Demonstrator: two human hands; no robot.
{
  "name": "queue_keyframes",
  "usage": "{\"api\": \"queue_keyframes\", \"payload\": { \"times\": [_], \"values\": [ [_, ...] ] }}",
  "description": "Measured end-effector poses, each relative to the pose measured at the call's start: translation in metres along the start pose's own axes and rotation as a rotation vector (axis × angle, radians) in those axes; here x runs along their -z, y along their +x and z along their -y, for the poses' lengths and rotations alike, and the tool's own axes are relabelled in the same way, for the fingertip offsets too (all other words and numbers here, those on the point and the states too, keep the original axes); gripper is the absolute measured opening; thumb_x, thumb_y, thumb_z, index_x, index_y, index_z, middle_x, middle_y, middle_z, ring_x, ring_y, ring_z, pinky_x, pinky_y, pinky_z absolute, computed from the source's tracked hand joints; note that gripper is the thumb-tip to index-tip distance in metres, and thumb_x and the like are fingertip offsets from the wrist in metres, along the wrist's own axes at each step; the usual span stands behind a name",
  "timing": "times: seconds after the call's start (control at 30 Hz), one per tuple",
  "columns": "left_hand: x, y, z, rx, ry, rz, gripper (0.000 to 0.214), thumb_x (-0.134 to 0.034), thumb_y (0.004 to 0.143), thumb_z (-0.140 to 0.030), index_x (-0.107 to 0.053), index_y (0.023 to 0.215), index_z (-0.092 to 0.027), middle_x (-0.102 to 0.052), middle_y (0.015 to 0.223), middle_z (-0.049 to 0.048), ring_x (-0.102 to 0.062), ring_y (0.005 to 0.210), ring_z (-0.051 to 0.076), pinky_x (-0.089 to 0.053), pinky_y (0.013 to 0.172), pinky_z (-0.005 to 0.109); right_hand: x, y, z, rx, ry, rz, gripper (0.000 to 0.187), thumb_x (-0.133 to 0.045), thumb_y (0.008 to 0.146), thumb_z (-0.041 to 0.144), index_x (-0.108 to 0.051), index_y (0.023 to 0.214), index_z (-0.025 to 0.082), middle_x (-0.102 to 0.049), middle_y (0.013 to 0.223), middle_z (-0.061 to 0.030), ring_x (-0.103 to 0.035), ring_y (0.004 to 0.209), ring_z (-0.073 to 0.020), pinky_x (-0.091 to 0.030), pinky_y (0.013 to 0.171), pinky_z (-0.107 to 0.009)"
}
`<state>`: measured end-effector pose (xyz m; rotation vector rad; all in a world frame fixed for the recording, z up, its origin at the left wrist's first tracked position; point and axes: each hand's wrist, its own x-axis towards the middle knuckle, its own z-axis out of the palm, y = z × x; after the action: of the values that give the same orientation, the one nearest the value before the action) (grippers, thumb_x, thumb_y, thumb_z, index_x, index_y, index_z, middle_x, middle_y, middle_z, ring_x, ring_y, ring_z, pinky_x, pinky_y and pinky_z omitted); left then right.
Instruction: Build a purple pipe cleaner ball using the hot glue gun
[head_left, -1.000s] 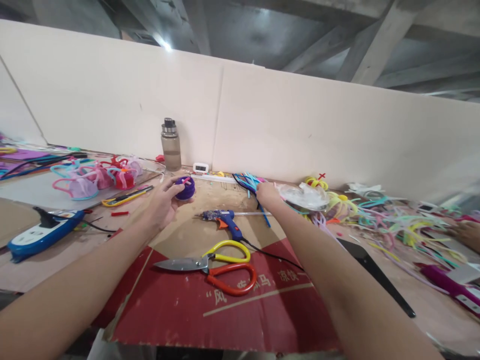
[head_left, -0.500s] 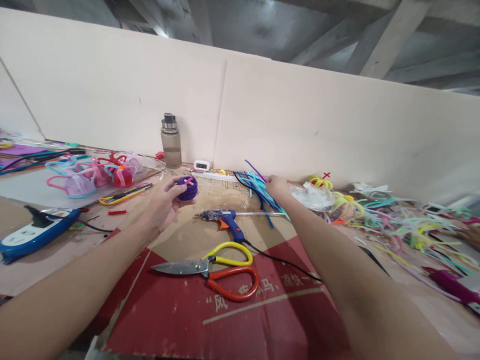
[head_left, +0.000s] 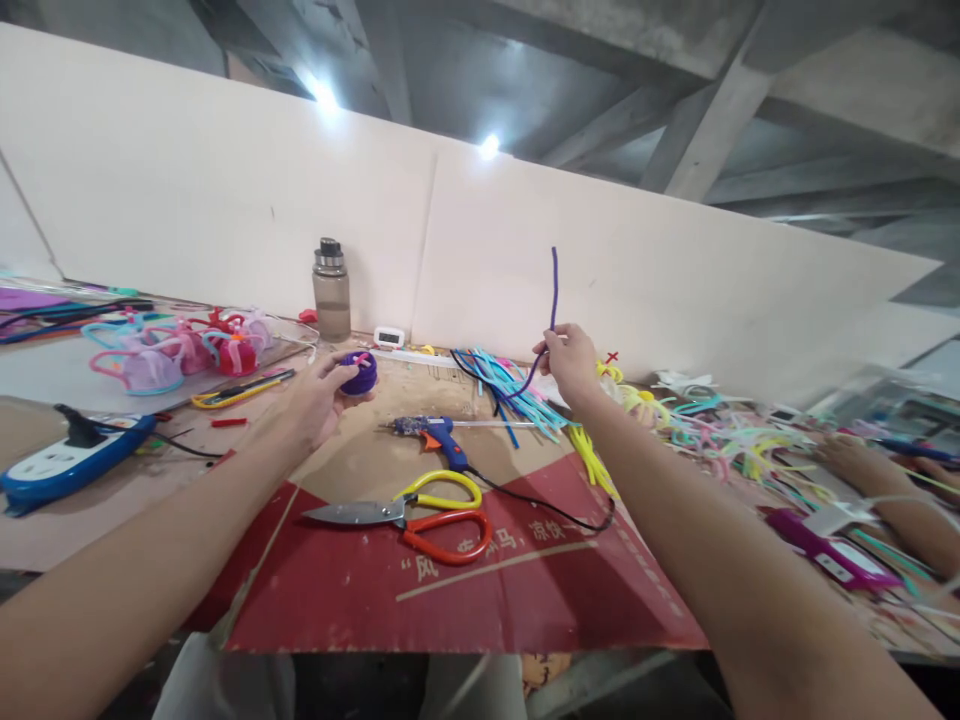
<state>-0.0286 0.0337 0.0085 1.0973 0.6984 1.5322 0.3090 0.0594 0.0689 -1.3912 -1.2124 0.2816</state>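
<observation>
My left hand is closed around a small purple woven basket with a pink bit on top, held just above the table. My right hand is raised and pinches a purple pipe cleaner that sticks up from my fingers and trails down toward a loose bundle of blue and teal pipe cleaners. A blue glue gun lies between my hands, and scissors with yellow and red handles lie nearer to me on red cardboard.
A water bottle stands by the back wall. Finished pink and purple baskets and a blue power strip sit at the left. Many coloured pipe cleaners cover the right, where another person's arm rests.
My right hand has lifted from the blue bundle and drawn one purple pipe cleaner up out of it. My left hand keeps the purple basket in about the same place.
</observation>
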Motion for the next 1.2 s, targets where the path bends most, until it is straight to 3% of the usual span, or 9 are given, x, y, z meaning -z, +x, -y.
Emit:
{"api": "queue_keyframes", "payload": {
  "times": [0.17,0.27,0.37,0.47,0.57,0.63,0.8,1.0,1.2],
  "values": [
    [0.000,0.000,-0.002,-0.006,-0.010,-0.010,0.028,-0.070,0.067,-0.020,-0.063,0.094,-0.015,-0.065,0.097,0.0077,-0.064,0.080,0.019,-0.056,0.057,0.028,0.008,-0.017,-0.024,-0.220,-0.255,0.238,0.007,-0.047,0.090,0.022,-0.050,0.085,0.017,-0.060,0.059,0.0012,-0.048,0.041,-0.0072,-0.047,0.046,-0.021],
    [0.001,0.001,-0.001,-0.012,-0.015,-0.011,0.026,-0.070,0.067,-0.019,-0.064,0.092,-0.015,-0.065,0.096,0.0070,-0.064,0.079,0.018,-0.057,0.057,0.028,0.012,-0.035,-0.047,-0.252,-0.364,0.312,0.008,-0.058,0.083,0.018,-0.055,0.089,0.013,-0.061,0.056,-0.0015,-0.056,0.046,-0.0124,-0.051,0.053,-0.026],
    [0.002,0.002,0.000,-0.016,-0.016,-0.001,0.027,-0.070,0.067,-0.019,-0.064,0.093,-0.015,-0.064,0.096,0.0067,-0.064,0.078,0.018,-0.057,0.057,0.029,0.023,-0.048,-0.063,-0.211,-0.468,0.348,0.024,-0.061,0.078,0.011,-0.058,0.102,0.010,-0.066,0.066,-0.0054,-0.064,0.061,-0.0178,-0.053,0.066,-0.032],
    [0.002,0.002,0.001,-0.007,-0.012,0.004,0.027,-0.070,0.067,-0.020,-0.064,0.093,-0.015,-0.064,0.097,0.0074,-0.064,0.078,0.018,-0.057,0.058,0.029,0.043,-0.053,-0.069,0.022,-0.537,0.399,0.029,-0.060,0.079,0.011,-0.063,0.107,0.016,-0.067,0.098,-0.0089,-0.063,0.091,-0.0190,-0.047,0.089,-0.034],
    [0.000,0.002,0.001,-0.014,-0.002,0.020,0.027,-0.071,0.067,-0.021,-0.064,0.093,-0.016,-0.064,0.098,0.0076,-0.064,0.079,0.019,-0.057,0.057,0.029,0.062,-0.057,-0.069,0.586,-0.632,0.634,0.025,-0.049,0.087,0.012,-0.068,0.103,0.019,-0.064,0.106,-0.0094,-0.058,0.100,-0.0197,-0.043,0.094,-0.034],
    [0.000,0.002,0.001,-0.022,0.005,0.024,0.026,-0.070,0.067,-0.021,-0.064,0.092,-0.016,-0.064,0.098,0.0073,-0.064,0.080,0.019,-0.057,0.056,0.028,0.069,-0.064,-0.067,0.839,-0.680,0.770,0.032,-0.042,0.090,0.010,-0.069,0.105,0.020,-0.065,0.106,-0.0096,-0.056,0.100,-0.0197,-0.042,0.092,-0.034],
    [0.003,0.004,0.004,-0.004,0.025,0.025,0.027,-0.070,0.067,-0.021,-0.064,0.094,-0.016,-0.063,0.099,0.0078,-0.063,0.082,0.020,-0.057,0.056,0.029,0.059,-0.078,-0.063,1.082,-0.788,0.902,0.029,-0.042,0.095,0.017,-0.066,0.112,0.020,-0.064,0.108,-0.0111,-0.053,0.099,-0.0202,-0.041,0.090,-0.035],
    [0.003,0.003,0.004,-0.003,0.041,0.028,0.024,-0.069,0.069,-0.019,-0.064,0.092,-0.016,-0.064,0.098,0.0073,-0.064,0.080,0.019,-0.057,0.057,0.029,0.043,-0.072,-0.069,1.110,-0.799,0.910,0.022,-0.042,0.093,0.014,-0.063,0.087,0.015,-0.061,0.089,-0.0099,-0.051,0.089,-0.0194,-0.041,0.084,-0.032],
    [0.001,0.003,0.004,0.002,0.030,0.039,0.025,-0.069,0.068,-0.020,-0.064,0.092,-0.016,-0.064,0.096,0.0076,-0.065,0.078,0.019,-0.057,0.056,0.029,0.036,-0.078,-0.061,0.819,-0.842,0.574,0.021,-0.038,0.093,0.014,-0.058,0.102,0.014,-0.060,0.091,-0.0098,-0.051,0.081,-0.0196,-0.040,0.076,-0.029]
  ]
}}
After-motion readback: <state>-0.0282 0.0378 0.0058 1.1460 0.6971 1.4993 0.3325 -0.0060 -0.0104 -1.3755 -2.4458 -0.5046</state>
